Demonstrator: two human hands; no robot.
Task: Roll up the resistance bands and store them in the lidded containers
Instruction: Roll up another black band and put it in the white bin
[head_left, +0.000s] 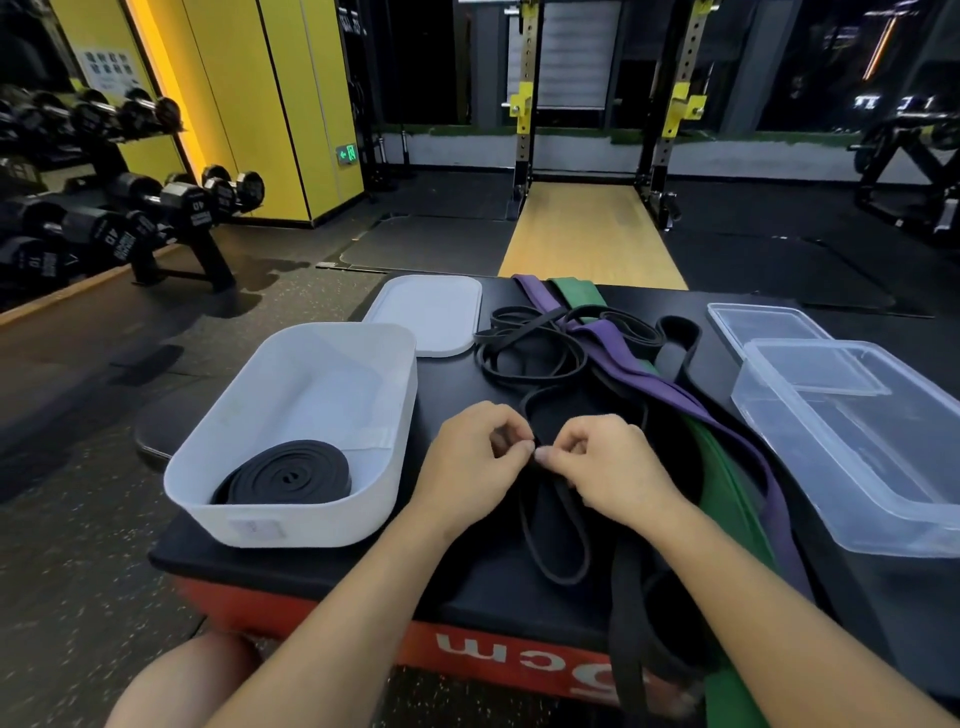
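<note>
On the black box top, my left hand (475, 457) and my right hand (605, 465) meet fingertip to fingertip and pinch a thin black band (558, 525) whose loop trails toward me. A rolled black band (288, 475) lies in the white tub (332, 358) at the left. Its white lid (428, 312) lies flat behind it. A tangle of thin black bands (530, 348), a purple band (670, 387) and a green band (727, 499) spread across the middle. To the right stands a clear container (862, 447), with its clear lid (769, 327) behind.
The black-topped red plyo box (498, 644) carries everything; its front edge is near my knee (182, 680). A dumbbell rack (119, 218) stands at the left, a squat rack (602, 119) beyond the box. Rubber floor surrounds the box.
</note>
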